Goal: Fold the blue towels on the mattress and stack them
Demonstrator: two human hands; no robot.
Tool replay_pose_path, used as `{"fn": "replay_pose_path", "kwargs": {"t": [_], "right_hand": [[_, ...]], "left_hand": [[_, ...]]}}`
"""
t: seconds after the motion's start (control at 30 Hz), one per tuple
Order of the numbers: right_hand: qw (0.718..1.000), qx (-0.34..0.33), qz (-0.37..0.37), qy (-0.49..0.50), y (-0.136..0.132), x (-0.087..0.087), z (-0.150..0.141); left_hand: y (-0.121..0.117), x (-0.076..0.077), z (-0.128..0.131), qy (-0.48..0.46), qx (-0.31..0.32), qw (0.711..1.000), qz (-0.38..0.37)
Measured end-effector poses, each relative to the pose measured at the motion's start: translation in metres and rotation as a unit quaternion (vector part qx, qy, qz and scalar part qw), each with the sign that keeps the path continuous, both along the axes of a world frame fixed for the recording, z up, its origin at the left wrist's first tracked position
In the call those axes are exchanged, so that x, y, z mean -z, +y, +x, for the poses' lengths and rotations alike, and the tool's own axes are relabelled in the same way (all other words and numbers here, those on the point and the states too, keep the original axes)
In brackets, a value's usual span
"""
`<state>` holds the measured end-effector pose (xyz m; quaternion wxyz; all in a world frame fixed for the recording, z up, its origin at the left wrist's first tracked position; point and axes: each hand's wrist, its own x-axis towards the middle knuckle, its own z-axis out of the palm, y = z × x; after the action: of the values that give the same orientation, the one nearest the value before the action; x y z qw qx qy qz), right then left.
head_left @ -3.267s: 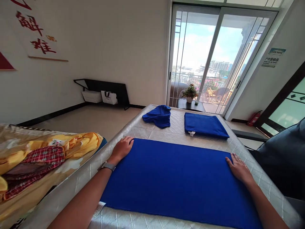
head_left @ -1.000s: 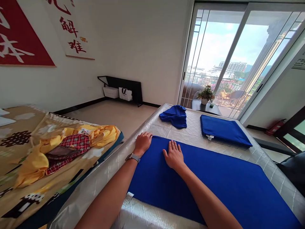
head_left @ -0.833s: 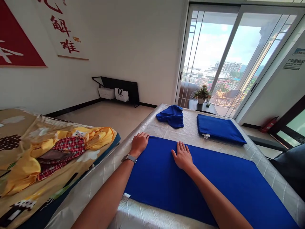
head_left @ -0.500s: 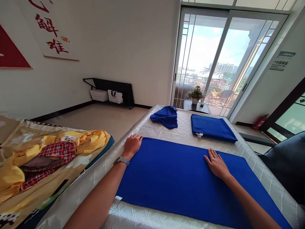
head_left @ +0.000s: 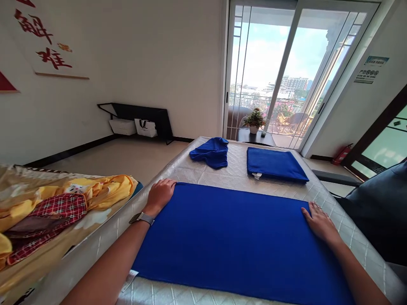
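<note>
A large blue towel [head_left: 235,237] lies spread flat on the quilted grey mattress [head_left: 235,173]. My left hand [head_left: 160,195] rests at the towel's far left corner with its fingers curled over the edge. At the far right corner my right hand [head_left: 319,222] lies flat on the cloth, fingers stretched out. Farther back on the mattress sit a crumpled blue towel [head_left: 211,152] and a neatly folded blue towel [head_left: 275,165].
To the left is another bed with yellow and red plaid clothes [head_left: 60,203] heaped on it. Beyond the mattress stand a small table with a potted plant [head_left: 254,120] and glass sliding doors [head_left: 286,72]. A dark chair [head_left: 378,212] is at the right.
My right hand slid across the towel from beside my left hand to the far right corner. The left hand stayed at the left corner. My view swung to the right.
</note>
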<state>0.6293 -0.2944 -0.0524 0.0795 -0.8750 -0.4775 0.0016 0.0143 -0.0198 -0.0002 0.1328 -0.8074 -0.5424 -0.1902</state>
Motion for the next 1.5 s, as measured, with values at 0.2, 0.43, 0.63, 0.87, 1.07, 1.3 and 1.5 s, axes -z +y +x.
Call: {"fn": "replay_pose_path", "kwargs": {"t": [0.2, 0.43, 0.63, 0.87, 1.07, 1.3, 1.5], "right_hand": [[1.000, -0.003, 0.016, 0.009, -0.002, -0.003, -0.001], [1.000, -0.001, 0.022, 0.009, -0.003, -0.001, -0.004], [0.999, 0.002, 0.029, 0.013, -0.004, 0.000, -0.002], [0.999, 0.003, 0.031, 0.016, -0.004, 0.003, 0.004], [1.000, 0.000, 0.028, 0.007, -0.003, 0.004, 0.006], [1.000, 0.024, 0.018, -0.006, -0.004, -0.004, -0.001], [0.993, -0.042, 0.101, -0.034, 0.019, -0.041, -0.064]], "left_hand": [[-0.001, -0.003, 0.002, 0.000, 0.003, 1.000, -0.019], [-0.001, -0.001, -0.001, -0.004, 0.005, 1.000, -0.029], [-0.002, -0.007, -0.005, -0.061, 0.042, 0.997, -0.017], [-0.012, -0.001, 0.012, -0.080, 0.087, 0.989, -0.085], [-0.008, 0.023, 0.013, -0.052, 0.082, 0.983, -0.153], [-0.010, 0.021, 0.013, -0.055, 0.086, 0.982, -0.157], [-0.011, 0.019, 0.016, -0.067, 0.081, 0.977, -0.184]]}}
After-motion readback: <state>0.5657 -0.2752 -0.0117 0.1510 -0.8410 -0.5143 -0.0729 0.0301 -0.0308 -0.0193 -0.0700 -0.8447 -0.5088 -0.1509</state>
